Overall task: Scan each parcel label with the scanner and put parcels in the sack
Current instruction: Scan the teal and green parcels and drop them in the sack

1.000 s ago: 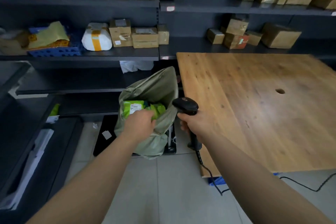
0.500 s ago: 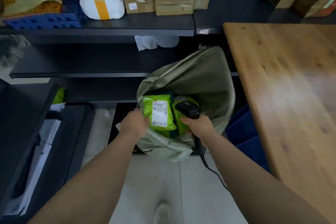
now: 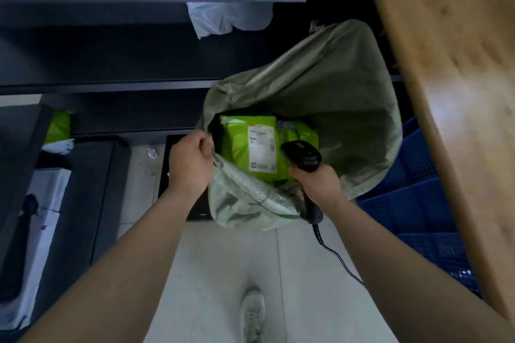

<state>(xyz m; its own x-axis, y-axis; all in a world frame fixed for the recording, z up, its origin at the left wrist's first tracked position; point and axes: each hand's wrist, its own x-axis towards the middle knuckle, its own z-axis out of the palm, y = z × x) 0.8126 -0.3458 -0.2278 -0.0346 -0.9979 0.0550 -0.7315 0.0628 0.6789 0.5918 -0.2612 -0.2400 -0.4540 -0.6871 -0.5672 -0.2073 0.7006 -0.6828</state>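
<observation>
L hand point(image 3: 189, 164) pinched near rim of olive woven sack point(image 3: 328, 83), R hand point(image 3: 317, 179) gripped black corded handheld scanner point(image 3: 302, 155) over sack mouth, lime-green plastic parcel w/ white label point(image 3: 252, 146) lay inside sack, wooden table point(image 3: 459, 69) just right of sack

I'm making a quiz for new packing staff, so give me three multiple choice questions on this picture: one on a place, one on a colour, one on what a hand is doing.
1. Where is the labelled green parcel? A on the wooden table; B inside the sack; C on the floor.
2. What colour is the crate beside the sack? A blue; B red; C white.
3. What is the left hand doing? A lying flat; B holding a parcel; C gripping the sack's rim.
Answers: B, it lies in the sack's open mouth; A, its wall is blue; C, it clutches the rim.
</observation>
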